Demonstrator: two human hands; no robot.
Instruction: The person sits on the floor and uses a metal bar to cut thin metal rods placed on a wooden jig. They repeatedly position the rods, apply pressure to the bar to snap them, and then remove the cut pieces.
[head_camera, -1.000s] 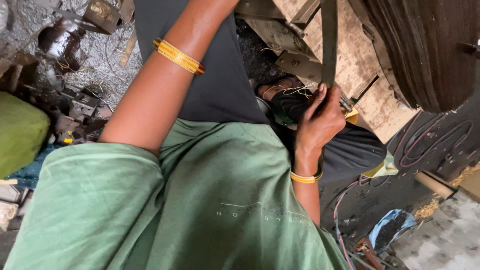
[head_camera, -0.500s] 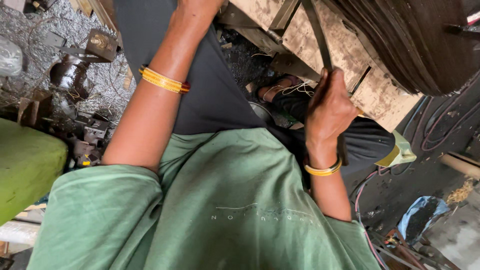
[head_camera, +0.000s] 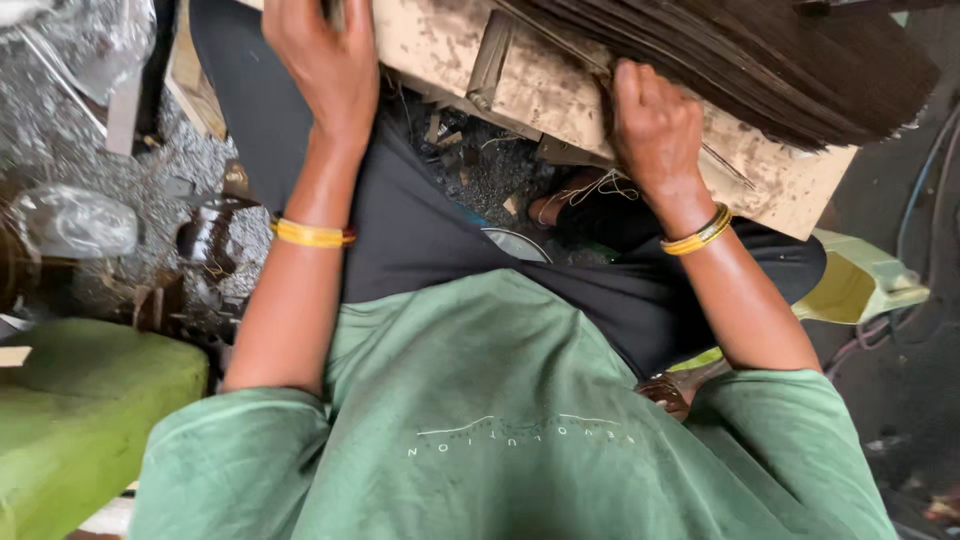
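Wood, pale and stained: a block (head_camera: 560, 95) lies across my lap under a stack of dark thin sheets (head_camera: 740, 55). My left hand (head_camera: 320, 60) grips the block's near end, fingers wrapped over the edge. My right hand (head_camera: 655, 125) is closed on the sheets' lower edge where they meet the block. To do this well, I'd judge, keep the block pinned steady and pull only one sheet. A green cushion (head_camera: 70, 410) sits well apart.
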